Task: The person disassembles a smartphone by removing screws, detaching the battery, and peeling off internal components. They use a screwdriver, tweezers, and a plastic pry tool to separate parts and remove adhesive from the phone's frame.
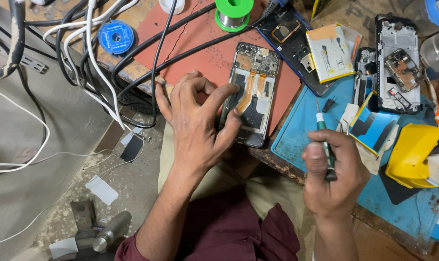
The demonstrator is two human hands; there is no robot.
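The head camera looks down on your bench, so take it from the left. Your left hand (195, 113) sits at centre frame, fingers curled and spread like a claw, with the fingertips pressing the left edge and lower corner of the opened phone (251, 92). That phone lies face down on the red mat (200, 53), back cover off, board and orange flex cables exposed. Keep that pressure on the frame edge only; I judge a fingertip sliding inward could catch a flex cable.

Your right hand (333, 176), lower right of centre, is closed in a fist round a green-handled screwdriver (324, 142), tip pointing up and away from the phone, over the blue tray (297, 130). Before you bring it across, steady the phone flat so the tip lands square in a screw head.

Counts, left to right:
- One blue solder spool (115, 36), upper left, among the black and white cables (91, 63); I can't count the cables reliably.
- One green solder spool (233, 13), top centre.
- One phone under your hand, one dark back frame (289, 36) beside it, and two more stripped phone bodies (396, 63) at upper right.
- One battery with a yellow label (329, 52).
- One yellow tape dispenser (412, 154), right edge.
- One screwdriver in view.
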